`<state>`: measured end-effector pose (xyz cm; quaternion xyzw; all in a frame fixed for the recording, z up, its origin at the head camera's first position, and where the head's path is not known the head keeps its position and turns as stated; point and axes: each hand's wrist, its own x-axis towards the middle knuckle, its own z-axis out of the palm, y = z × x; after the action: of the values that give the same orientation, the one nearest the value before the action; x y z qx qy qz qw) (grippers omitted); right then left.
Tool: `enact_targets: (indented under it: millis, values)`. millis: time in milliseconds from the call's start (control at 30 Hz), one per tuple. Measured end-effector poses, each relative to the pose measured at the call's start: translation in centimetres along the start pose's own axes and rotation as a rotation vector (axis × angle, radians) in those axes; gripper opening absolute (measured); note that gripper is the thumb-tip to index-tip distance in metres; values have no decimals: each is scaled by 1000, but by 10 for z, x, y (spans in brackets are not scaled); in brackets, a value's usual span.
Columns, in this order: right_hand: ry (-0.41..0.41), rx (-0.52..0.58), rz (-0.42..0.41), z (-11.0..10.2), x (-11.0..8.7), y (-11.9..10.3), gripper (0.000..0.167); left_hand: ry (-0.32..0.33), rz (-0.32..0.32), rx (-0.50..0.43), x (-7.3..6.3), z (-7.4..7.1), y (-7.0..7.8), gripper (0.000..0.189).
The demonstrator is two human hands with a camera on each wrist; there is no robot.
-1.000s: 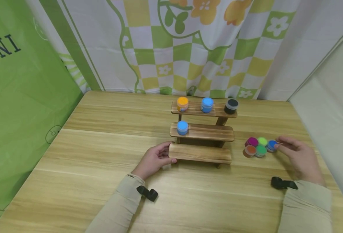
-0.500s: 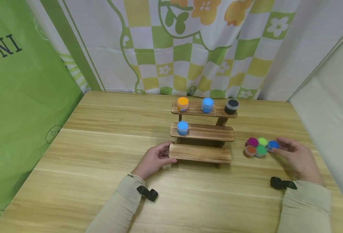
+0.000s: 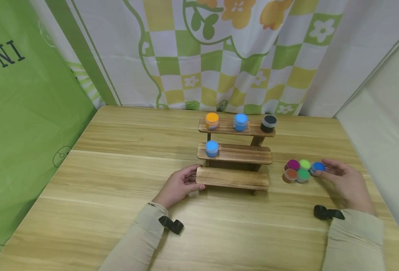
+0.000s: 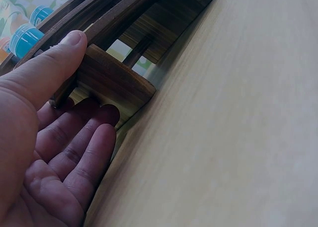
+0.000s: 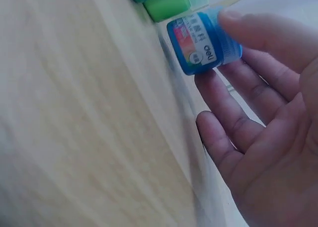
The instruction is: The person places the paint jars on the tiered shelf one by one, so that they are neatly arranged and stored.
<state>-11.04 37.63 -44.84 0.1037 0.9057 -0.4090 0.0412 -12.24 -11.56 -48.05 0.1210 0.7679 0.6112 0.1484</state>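
Note:
My left hand [image 3: 179, 186] holds the left end of the lowest step of a three-tier wooden display stand [image 3: 233, 178]. Its thumb lies along the front edge in the left wrist view, and the fingers reach beneath and behind the step [image 4: 117, 78]. On the right, my right hand [image 3: 349, 185] pinches a blue paint jar [image 3: 318, 168] between thumb and fingers; the right wrist view shows the jar's label [image 5: 195, 42]. Beside that jar stand purple [image 3: 292, 165], lime [image 3: 304, 165], green [image 3: 302, 175] and brown [image 3: 289, 175] paint jars, grouped closely.
Orange [image 3: 212, 121], light blue [image 3: 240, 122] and black [image 3: 268, 123] jars stand on the top tier. Another light blue jar [image 3: 211, 148] sits at the left of the middle tier. A patterned curtain [image 3: 219, 75] hangs behind the wooden table [image 3: 240, 233].
My right hand has closed its thumb onto the blue paint jar, which has shifted slightly right, away from the other jars. The left hand keeps its place on the stand.

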Motion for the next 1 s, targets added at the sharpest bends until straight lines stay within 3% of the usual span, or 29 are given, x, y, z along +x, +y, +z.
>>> enact_targets:
  millis: [400,700,1000]
  values:
    - [6,60,79,-4,-4,-6,81,-3,13,-8,1,1,0,70]
    - [65,52,25,-7,-7,-15,74,2,19,-9,1,0,-2,71]
    - [98,48,23,-8,-13,-31,76,3,20,0,2,0,-5,71]
